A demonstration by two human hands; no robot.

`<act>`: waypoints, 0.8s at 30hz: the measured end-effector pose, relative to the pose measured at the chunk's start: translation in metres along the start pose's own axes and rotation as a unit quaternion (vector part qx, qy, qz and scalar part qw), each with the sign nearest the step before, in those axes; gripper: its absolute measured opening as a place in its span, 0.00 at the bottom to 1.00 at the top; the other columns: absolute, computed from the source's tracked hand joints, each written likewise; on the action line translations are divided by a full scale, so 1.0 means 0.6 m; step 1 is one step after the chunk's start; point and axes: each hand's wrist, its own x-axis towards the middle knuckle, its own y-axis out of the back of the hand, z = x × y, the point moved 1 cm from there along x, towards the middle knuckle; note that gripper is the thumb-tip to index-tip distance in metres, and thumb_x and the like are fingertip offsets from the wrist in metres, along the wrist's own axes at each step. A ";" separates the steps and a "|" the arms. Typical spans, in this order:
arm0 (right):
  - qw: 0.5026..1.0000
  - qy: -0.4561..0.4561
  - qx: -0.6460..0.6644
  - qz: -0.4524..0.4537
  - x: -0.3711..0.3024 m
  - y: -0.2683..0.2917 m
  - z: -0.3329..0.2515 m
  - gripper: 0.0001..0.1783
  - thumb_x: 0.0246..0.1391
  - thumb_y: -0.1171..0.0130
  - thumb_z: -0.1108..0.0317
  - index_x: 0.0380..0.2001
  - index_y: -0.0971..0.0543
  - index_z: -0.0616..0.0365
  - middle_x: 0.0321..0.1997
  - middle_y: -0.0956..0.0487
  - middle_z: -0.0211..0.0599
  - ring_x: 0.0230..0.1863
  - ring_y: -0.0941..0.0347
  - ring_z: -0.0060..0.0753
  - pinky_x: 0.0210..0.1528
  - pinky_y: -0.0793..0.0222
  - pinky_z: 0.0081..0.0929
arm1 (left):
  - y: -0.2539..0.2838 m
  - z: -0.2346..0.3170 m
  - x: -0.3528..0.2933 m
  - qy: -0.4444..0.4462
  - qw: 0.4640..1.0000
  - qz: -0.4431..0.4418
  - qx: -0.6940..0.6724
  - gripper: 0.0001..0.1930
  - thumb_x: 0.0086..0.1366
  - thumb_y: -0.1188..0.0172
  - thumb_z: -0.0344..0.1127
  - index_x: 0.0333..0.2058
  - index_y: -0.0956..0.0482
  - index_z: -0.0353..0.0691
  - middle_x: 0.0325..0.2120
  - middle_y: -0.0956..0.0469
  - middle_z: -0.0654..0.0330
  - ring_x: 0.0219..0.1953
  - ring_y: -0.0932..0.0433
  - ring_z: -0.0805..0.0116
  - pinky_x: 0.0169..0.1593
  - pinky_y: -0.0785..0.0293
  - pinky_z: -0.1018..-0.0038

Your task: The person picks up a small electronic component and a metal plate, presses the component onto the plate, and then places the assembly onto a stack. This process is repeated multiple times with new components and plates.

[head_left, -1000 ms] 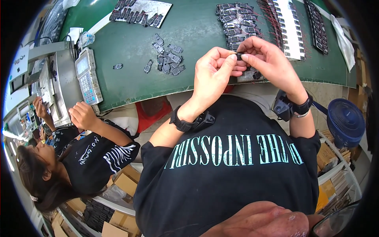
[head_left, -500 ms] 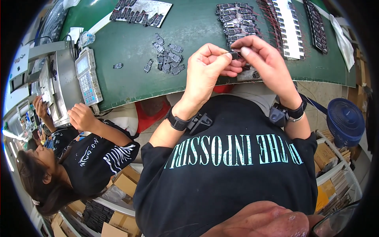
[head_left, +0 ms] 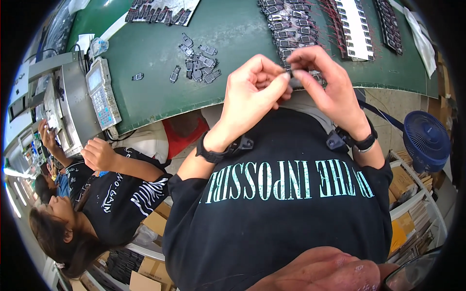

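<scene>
Over the table's near edge, my left hand [head_left: 255,94] is closed, its thumb and forefinger pinching a small black part [head_left: 290,73]. Thumb and forefinger of my right hand [head_left: 330,89] meet the same part from the other side. Mostly hidden by the fingertips, the part shows only as a dark sliver. Just beyond the hands lies a board of small black framed modules [head_left: 286,36] in rows, with thin red wires. To the left, a loose pile of similar modules [head_left: 204,64] rests on the green table [head_left: 150,97]. One module [head_left: 138,76] lies apart.
At the far left of the table sits another module-covered board [head_left: 162,12]. On the right are a white strip of modules [head_left: 354,29] and a dark row [head_left: 390,29]. A keypad device [head_left: 103,94] stands near a co-worker's hand [head_left: 98,154]. A blue fan [head_left: 427,140] is at right.
The view has shifted slightly, so the table items sit a little higher and further left. My hands remain together, and the black part has turned so that less of it shows.
</scene>
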 end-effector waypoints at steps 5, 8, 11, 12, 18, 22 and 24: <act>0.994 0.006 -0.105 0.032 -0.043 0.002 0.018 0.16 0.50 0.39 0.81 0.44 0.21 0.60 0.40 0.24 0.37 0.43 0.25 0.35 0.45 0.29 0.29 | 0.010 -0.034 -0.009 0.079 0.996 -0.025 0.011 0.09 0.66 0.40 0.32 0.35 0.29 0.32 0.25 0.18 0.56 0.23 0.19 0.74 0.21 0.26 0.82; 0.951 0.118 -0.279 0.060 -0.059 0.021 0.037 0.18 0.44 0.36 0.81 0.42 0.18 0.57 0.40 0.23 0.35 0.45 0.26 0.39 0.47 0.29 0.34 | 0.002 -0.050 0.004 0.114 0.991 -0.034 0.054 0.11 0.67 0.41 0.34 0.35 0.29 0.31 0.23 0.19 0.54 0.21 0.19 0.73 0.19 0.27 0.81; 0.943 0.138 -0.298 0.043 -0.067 0.014 0.037 0.18 0.42 0.35 0.81 0.41 0.17 0.56 0.40 0.23 0.33 0.47 0.28 0.41 0.48 0.30 0.36 | 0.001 -0.063 0.006 0.114 0.992 -0.031 0.052 0.12 0.68 0.42 0.35 0.34 0.30 0.31 0.23 0.19 0.54 0.20 0.20 0.73 0.18 0.28 0.81; 0.939 0.148 -0.308 0.034 -0.070 0.013 0.037 0.18 0.41 0.35 0.81 0.40 0.17 0.56 0.40 0.23 0.32 0.47 0.28 0.42 0.49 0.31 0.37 | 0.000 -0.066 0.007 0.114 0.992 -0.029 0.052 0.12 0.68 0.42 0.35 0.34 0.30 0.31 0.22 0.20 0.53 0.20 0.20 0.72 0.18 0.28 0.81; 0.934 0.151 -0.319 0.056 -0.075 0.012 0.052 0.19 0.41 0.34 0.80 0.40 0.16 0.55 0.40 0.23 0.31 0.48 0.29 0.40 0.50 0.32 0.38 | -0.016 -0.065 0.012 0.105 0.991 -0.005 0.085 0.13 0.68 0.41 0.37 0.32 0.29 0.33 0.21 0.20 0.56 0.18 0.21 0.74 0.17 0.29 0.80; 0.934 0.151 -0.315 0.078 -0.078 0.017 0.059 0.19 0.41 0.34 0.80 0.40 0.16 0.55 0.39 0.23 0.31 0.47 0.28 0.40 0.50 0.31 0.37 | -0.021 -0.062 0.002 0.009 0.982 0.049 0.181 0.12 0.67 0.39 0.36 0.29 0.29 0.34 0.17 0.23 0.59 0.17 0.24 0.77 0.18 0.32 0.79; 0.934 0.153 -0.308 0.094 -0.076 0.026 0.053 0.18 0.42 0.34 0.80 0.40 0.16 0.55 0.38 0.23 0.32 0.47 0.28 0.40 0.50 0.31 0.35 | -0.016 -0.055 -0.006 -0.144 0.946 0.098 0.274 0.13 0.66 0.38 0.35 0.27 0.29 0.35 0.15 0.25 0.60 0.16 0.26 0.79 0.19 0.33 0.78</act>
